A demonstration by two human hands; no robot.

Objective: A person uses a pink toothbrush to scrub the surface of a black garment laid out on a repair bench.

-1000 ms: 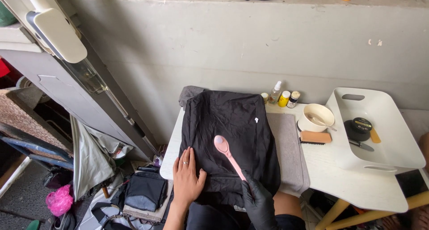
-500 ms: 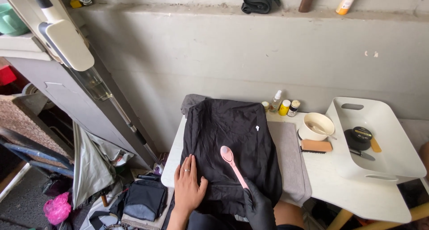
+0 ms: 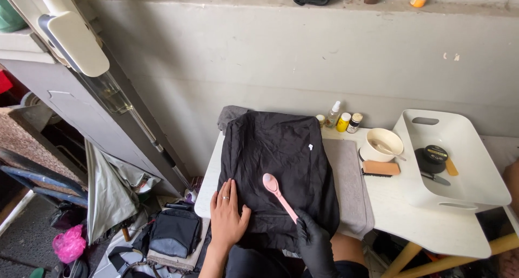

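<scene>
Head view, looking down: a black garment point(image 3: 278, 170) of soft, matte, slightly wrinkled cloth lies spread over a grey towel point(image 3: 348, 183) on a small white table point(image 3: 432, 229), in the lower middle of the frame. The left hand point(image 3: 227, 216), bare with a ring on one finger, lies flat and open on the garment's lower left part, fingers spread, gripping nothing. The right hand point(image 3: 313, 243), in a black glove, is closed around the thin handle of a pink spoon-shaped tool point(image 3: 278, 194); the tool's rounded, smooth head rests on the cloth just right of the bare hand, its handle slanting down to the right into the gloved fist.

To the right of the garment, a round cream bowl point(image 3: 382, 144) stands on the table with a small stick inside, and a wooden brush point(image 3: 381, 168) lies just below it. Behind them, against the wall, stand a clear spray bottle point(image 3: 333, 115), a yellow jar point(image 3: 343, 122) and a small dark jar point(image 3: 354, 123). At the right edge, a white plastic tray point(image 3: 476, 186) with rounded corners and cut-out handles holds a round black tin point(image 3: 434, 155) and a few small tools.

The wall point(image 3: 270, 56) behind is rough grey concrete with a ledge along the top of the frame. At the left, a white metal frame point(image 3: 70, 37) leans diagonally; below it, on the floor, lie a black bag point(image 3: 174, 232), a folded grey cloth point(image 3: 108, 194) and a pink plastic bag point(image 3: 67, 243).
</scene>
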